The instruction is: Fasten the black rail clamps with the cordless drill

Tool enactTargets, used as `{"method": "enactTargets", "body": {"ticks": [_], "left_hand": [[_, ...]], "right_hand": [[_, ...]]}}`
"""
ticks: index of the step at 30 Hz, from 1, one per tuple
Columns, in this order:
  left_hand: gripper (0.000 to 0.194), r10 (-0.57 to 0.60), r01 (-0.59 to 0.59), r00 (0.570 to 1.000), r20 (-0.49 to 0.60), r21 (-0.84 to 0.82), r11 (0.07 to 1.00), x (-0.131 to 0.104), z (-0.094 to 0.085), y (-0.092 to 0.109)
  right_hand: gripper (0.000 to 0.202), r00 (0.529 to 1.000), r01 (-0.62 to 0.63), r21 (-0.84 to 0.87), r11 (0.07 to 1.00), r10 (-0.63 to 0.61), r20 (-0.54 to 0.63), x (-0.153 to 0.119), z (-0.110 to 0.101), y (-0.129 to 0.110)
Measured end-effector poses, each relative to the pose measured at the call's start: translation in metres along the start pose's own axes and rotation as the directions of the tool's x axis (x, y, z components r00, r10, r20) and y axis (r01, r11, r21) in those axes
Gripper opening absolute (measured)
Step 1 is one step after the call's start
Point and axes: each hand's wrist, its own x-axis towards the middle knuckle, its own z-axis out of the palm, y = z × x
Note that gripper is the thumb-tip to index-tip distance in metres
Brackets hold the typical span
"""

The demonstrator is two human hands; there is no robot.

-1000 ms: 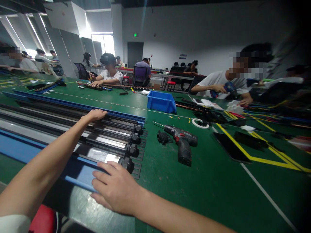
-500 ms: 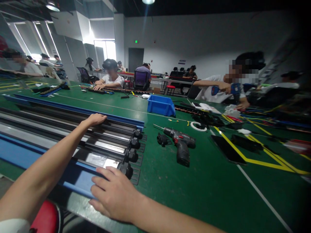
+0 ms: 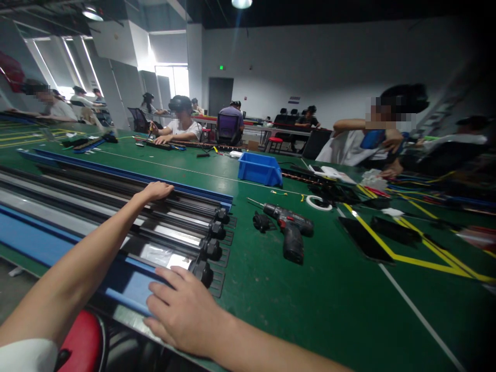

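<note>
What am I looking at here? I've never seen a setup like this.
No machine here: these are a person's two bare hands, filmed by a camera on their head looking forward and down. The left hand reaches across long dark and silvery bars with black end fittings; the right hand is at the near blue rail. How firmly either grips is unclear. On the green table, to the right, lies a power drill, with a blue bin farther back.
</note>
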Motion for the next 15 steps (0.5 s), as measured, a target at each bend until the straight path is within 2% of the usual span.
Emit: {"method": "enactTargets", "body": {"ticks": [15], "left_hand": [[0.067,0.028,-0.028,0.999,-0.023,0.012,1.0,-0.013,0.001,-0.002]], "right_hand": [[0.034,1.0,-0.001,0.007,1.0,0.001,0.005,0.0,0.002,-0.013]]}}
